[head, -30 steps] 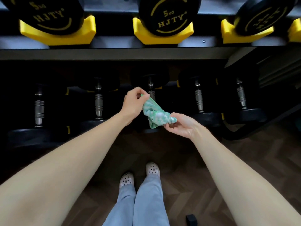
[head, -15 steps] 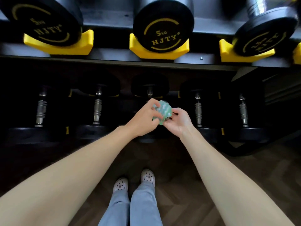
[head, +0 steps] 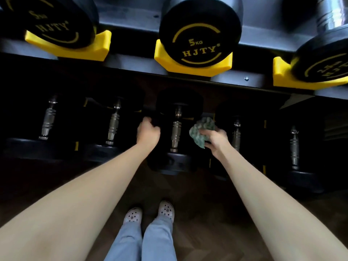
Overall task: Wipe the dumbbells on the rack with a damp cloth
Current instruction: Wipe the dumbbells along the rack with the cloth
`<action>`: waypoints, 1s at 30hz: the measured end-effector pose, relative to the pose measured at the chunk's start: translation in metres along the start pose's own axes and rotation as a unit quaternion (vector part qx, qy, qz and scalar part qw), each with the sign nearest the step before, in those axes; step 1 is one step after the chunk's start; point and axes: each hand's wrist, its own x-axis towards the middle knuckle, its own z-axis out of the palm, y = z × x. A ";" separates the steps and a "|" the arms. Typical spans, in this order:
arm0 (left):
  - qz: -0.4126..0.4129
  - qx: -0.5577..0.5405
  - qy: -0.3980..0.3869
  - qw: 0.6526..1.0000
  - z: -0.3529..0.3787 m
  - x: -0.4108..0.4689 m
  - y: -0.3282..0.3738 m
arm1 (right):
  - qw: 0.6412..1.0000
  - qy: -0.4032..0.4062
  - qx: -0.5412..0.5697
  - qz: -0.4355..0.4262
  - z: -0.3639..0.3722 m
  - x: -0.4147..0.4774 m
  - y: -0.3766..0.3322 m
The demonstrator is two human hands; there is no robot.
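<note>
The rack (head: 263,81) carries three upper dumbbells (head: 199,34), each seated in one of three yellow cradles (head: 222,65), and five lower dumbbells (head: 113,127) standing in shadow with steel handles showing. There are two hands, one cloth and two shoes (head: 132,216) on the wood floor (head: 216,232). Half a second earlier both hands met on the bunched cloth in front of the centre dumbbell (head: 176,132); they have since parted to either side of its handle, and the cloth has passed to the right hand alone. The left hand (head: 147,132) lies just left of that handle with fingers curled down into the dark; whether they close on anything cannot be told. The green cloth (head: 202,130) lies crumpled just right of the handle, between the third and fourth lower dumbbells, and contact with either is not discernible. The right hand (head: 214,138) grips it, fingers wrapped over its right part, most of the cloth projecting up and left beyond the fingertips.
</note>
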 end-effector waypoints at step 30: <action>-0.158 -0.050 -0.148 0.975 0.020 0.035 -0.042 | 0.731 -0.170 -0.548 -0.369 0.080 0.073 0.017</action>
